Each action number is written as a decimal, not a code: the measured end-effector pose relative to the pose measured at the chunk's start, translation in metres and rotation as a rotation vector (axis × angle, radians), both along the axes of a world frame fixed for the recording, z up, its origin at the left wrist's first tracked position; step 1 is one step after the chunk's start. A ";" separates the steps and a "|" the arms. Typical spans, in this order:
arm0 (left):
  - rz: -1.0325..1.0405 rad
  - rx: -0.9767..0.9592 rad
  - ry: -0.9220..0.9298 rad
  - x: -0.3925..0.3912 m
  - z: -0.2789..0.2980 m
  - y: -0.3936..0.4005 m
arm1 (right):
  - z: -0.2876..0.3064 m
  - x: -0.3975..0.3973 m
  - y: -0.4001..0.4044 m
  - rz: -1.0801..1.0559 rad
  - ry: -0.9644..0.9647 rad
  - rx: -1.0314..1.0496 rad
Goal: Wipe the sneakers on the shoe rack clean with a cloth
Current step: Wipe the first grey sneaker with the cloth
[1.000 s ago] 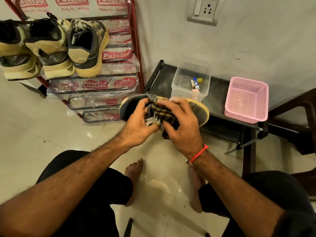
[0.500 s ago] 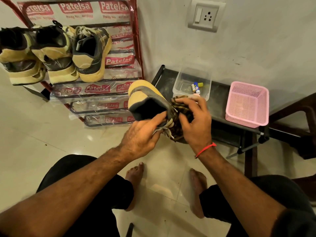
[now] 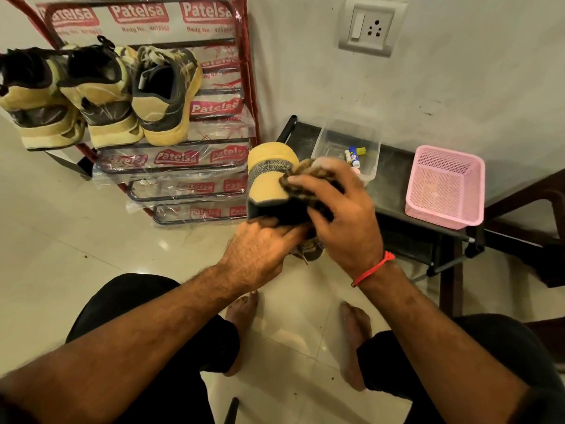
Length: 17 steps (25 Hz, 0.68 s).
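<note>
A yellow and dark grey sneaker [image 3: 270,179] is held in front of me with its heel up and its opening towards me. My left hand [image 3: 260,255] grips it from below, fingers curled at the opening. My right hand [image 3: 339,209] holds a dark checked cloth [image 3: 301,179] bunched against the right side of the heel. Three more sneakers [image 3: 104,96] of the same colours stand heel-out on the red shoe rack [image 3: 244,71] at the upper left.
A low black bench [image 3: 394,179] stands by the wall at the right, carrying a clear plastic box [image 3: 333,139] with small items and a pink basket [image 3: 446,185]. My bare feet rest on the glossy tiled floor [image 3: 61,240]. A wall socket [image 3: 371,26] sits above.
The sneaker has been turned from sole-up to heel-up. My right hand with the cloth has shifted onto the heel, and my left hand has moved under the opening.
</note>
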<state>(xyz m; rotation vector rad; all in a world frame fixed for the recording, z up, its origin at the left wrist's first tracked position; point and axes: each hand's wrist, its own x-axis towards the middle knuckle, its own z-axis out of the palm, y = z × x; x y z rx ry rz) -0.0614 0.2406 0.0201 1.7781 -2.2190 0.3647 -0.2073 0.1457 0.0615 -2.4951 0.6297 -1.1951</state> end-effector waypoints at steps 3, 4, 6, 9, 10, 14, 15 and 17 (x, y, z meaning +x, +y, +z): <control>0.018 0.023 0.003 0.003 -0.005 0.000 | 0.006 0.002 0.006 0.103 -0.007 -0.024; 0.043 0.047 0.039 0.000 -0.005 0.000 | 0.004 0.007 0.021 0.207 0.048 -0.108; 0.066 0.091 0.035 -0.006 -0.002 0.003 | 0.002 0.012 0.033 0.292 0.156 -0.201; 0.025 0.157 -0.048 -0.003 0.007 0.000 | 0.003 0.004 -0.004 0.038 0.100 -0.129; 0.011 0.166 -0.073 -0.002 0.007 0.002 | 0.005 0.000 -0.012 -0.019 0.070 -0.071; 0.180 0.026 -0.130 -0.024 0.005 -0.004 | 0.004 0.013 0.026 0.234 0.162 -0.187; 0.243 -0.022 -0.163 -0.027 0.005 -0.004 | 0.004 0.016 0.030 0.260 0.218 -0.226; 0.030 0.099 -0.225 -0.022 0.001 -0.004 | 0.005 0.013 0.008 0.163 0.246 -0.187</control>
